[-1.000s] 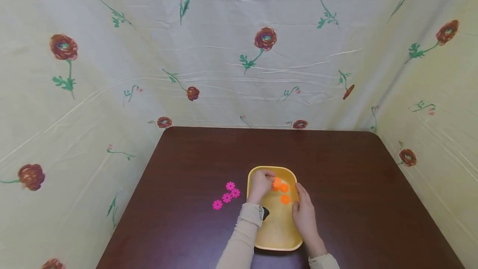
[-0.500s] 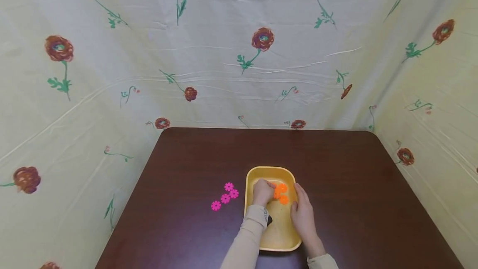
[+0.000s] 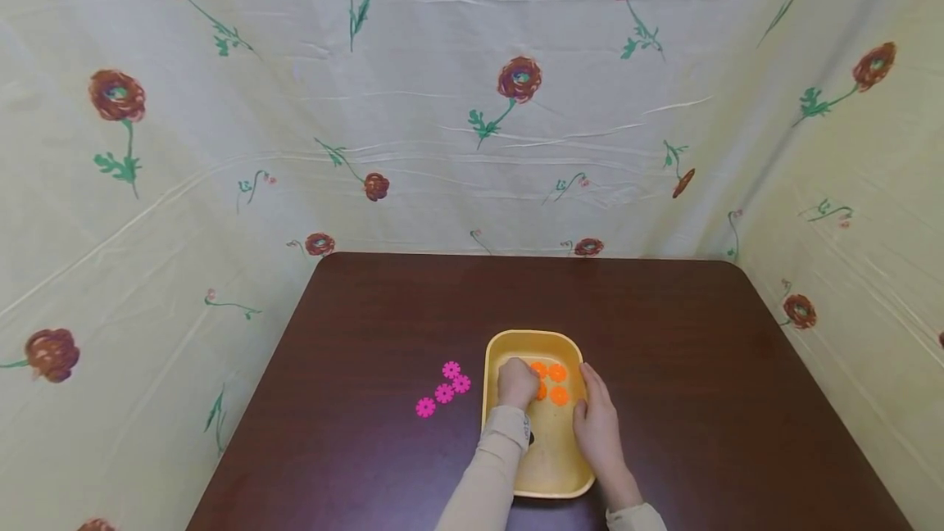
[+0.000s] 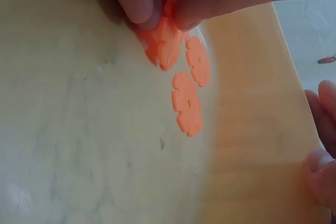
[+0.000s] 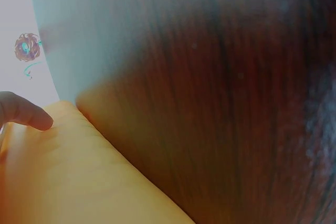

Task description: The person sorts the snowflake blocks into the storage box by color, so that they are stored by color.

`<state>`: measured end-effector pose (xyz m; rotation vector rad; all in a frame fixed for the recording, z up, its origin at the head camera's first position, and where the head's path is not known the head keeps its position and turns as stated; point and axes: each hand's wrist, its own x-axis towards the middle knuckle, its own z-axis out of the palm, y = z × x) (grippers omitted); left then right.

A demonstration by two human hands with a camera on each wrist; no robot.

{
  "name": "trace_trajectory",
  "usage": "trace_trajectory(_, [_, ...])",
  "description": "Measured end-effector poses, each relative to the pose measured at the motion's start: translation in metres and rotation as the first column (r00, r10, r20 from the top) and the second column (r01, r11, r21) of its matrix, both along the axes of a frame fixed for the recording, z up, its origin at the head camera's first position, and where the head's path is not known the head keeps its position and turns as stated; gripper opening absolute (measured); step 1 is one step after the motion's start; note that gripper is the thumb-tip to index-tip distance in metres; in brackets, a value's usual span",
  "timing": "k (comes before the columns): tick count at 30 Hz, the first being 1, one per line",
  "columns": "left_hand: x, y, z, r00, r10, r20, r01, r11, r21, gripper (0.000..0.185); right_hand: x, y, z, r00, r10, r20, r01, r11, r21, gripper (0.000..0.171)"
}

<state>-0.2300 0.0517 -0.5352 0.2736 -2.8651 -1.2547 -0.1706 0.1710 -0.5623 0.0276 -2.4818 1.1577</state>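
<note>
Surface (image 3: 664, 334): dark brown wood, with flowered cloth hanging around it.
Tray (image 3: 549, 469): yellow, it lies in front of you near the middle of the surface.
Right hand (image 3: 599, 431): your relaxed fingers rest on the right rim of the tray.
Left hand (image 3: 516, 383): inside the tray, your thumb and fingers pinch one orange flower disc (image 4: 164, 45).
Other orange discs (image 3: 558, 383): they lie flat in the tray, just beside your left hand.
Pink flower discs (image 3: 444, 388): four on the surface, left of the tray.
</note>
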Motion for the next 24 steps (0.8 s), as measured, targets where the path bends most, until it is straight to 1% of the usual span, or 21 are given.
trace_trajectory(4, [0.0, 0.001, 0.001, 1.0, 0.005, 0.019, -0.005, 1.0, -0.012, 0.03, 0.0, -0.001, -0.001, 1.0, -0.001, -0.016, 0.001, 1.0, 0.007, 0.052])
trace_trajectory(5, [0.001, 0.001, 0.002, 0.999, 0.008, 0.034, -0.007, 1.0, -0.011, 0.03, 0.0, -0.001, -0.001, 1.0, 0.0, -0.023, 0.0, 1.0, 0.009, 0.052])
trace_trajectory(9, [0.001, 0.001, 0.005, 0.998, 0.01, 0.07, -0.007, 0.999, -0.032, 0.025, 0.0, 0.0, -0.001, 0.999, 0.004, -0.047, -0.003, 1.0, 0.008, 0.052])
trace_trajectory(12, [0.001, 0.0, 0.006, 0.996, 0.007, 0.088, -0.002, 0.999, -0.051, 0.021, 0.0, 0.0, 0.0, 0.999, 0.007, -0.043, -0.007, 1.0, 0.007, 0.052])
trace_trajectory(18, [0.002, -0.001, 0.008, 0.993, 0.005, 0.12, 0.004, 0.997, -0.071, 0.02, 0.0, 0.0, 0.001, 1.0, 0.007, -0.012, -0.007, 1.0, 0.012, 0.052])
trace_trajectory(21, [0.003, -0.002, 0.01, 0.993, -0.013, 0.117, 0.023, 0.997, -0.08, 0.021, 0.001, 0.0, 0.001, 1.0, 0.007, -0.015, -0.007, 1.0, 0.009, 0.052])
trace_trajectory(24, [0.003, -0.004, 0.014, 0.996, -0.048, 0.077, 0.054, 0.995, -0.085, 0.028, 0.001, 0.0, 0.0, 1.0, 0.004, -0.015, -0.004, 1.0, 0.006, 0.052])
